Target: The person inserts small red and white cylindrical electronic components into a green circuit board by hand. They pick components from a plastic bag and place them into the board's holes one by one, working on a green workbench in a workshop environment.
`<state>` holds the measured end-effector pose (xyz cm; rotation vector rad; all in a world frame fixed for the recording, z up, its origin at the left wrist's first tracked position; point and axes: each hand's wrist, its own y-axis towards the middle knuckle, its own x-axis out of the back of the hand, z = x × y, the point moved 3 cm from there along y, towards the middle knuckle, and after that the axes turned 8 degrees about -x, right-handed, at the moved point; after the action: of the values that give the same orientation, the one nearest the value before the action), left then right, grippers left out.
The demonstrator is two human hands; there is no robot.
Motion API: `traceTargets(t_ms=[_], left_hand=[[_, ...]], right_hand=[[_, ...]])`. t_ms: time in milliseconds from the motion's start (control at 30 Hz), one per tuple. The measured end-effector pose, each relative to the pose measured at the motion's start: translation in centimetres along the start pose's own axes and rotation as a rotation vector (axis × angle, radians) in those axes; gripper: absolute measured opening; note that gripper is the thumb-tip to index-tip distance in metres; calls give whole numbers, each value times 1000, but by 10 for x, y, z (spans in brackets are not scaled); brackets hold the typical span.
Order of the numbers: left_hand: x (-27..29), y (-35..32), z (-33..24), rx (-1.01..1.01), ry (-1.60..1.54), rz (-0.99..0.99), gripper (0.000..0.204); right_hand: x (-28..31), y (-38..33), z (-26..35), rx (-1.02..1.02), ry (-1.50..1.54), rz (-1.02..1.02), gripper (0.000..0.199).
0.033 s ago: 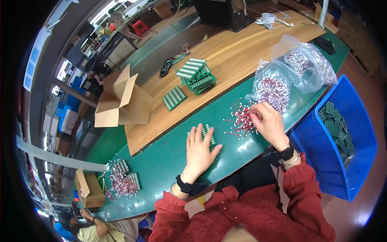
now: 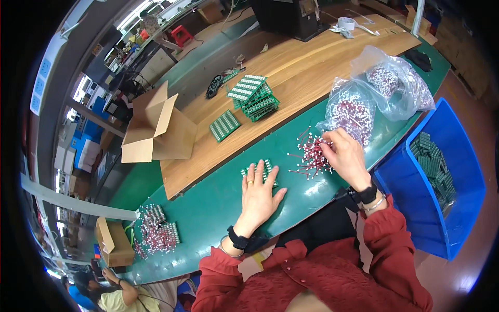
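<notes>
My left hand (image 2: 257, 200) lies flat with its fingers spread over a green circuit board (image 2: 268, 169). The board rests on the green tabletop and is partly hidden by the fingers. At the edge of a loose pile of short red wires with white connectors (image 2: 311, 156), my right hand (image 2: 345, 156) has its fingers bent and its thumb brought toward them. The fingertips reach into the pile, so whatever they pinch is hidden. Just behind that hand stands a clear plastic bag of similar wires (image 2: 353, 112).
A stack of green boards (image 2: 254, 99) and a single board (image 2: 224, 126) lie on the wooden board. An open carton (image 2: 174, 130) stands left of them. Beside the table at right is a blue bin (image 2: 465, 171) of green boards. A person (image 2: 117, 296) sits lower left.
My right hand has shifted very slightly within the wire pile. My left hand stays on the board.
</notes>
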<state>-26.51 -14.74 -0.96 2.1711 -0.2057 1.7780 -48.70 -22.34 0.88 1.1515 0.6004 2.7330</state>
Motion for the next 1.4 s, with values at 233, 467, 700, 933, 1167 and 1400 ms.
traceTargets(t_ms=[233,467,700,933,1167,1400], left_hand=[[7,-17,8,-145,-109,157,41],[26,-3,22,-71,-458,-53,24],[6,12,13,192,-1124,-139,24],[-4,6,17,281,-1290,-54,19],[-13,-11,37,394,-1488,-74,13],[-10,-12,41,272,-1054,-212,11]], right_hand=[[-24,20,-4,-89,-32,82,14],[-24,23,-5,-481,1016,175,12],[-53,-18,23,-763,1341,427,10],[-80,-36,43,-761,1328,445,10],[-93,-42,56,-546,1142,655,10],[-105,-51,50,-565,1056,625,9]])
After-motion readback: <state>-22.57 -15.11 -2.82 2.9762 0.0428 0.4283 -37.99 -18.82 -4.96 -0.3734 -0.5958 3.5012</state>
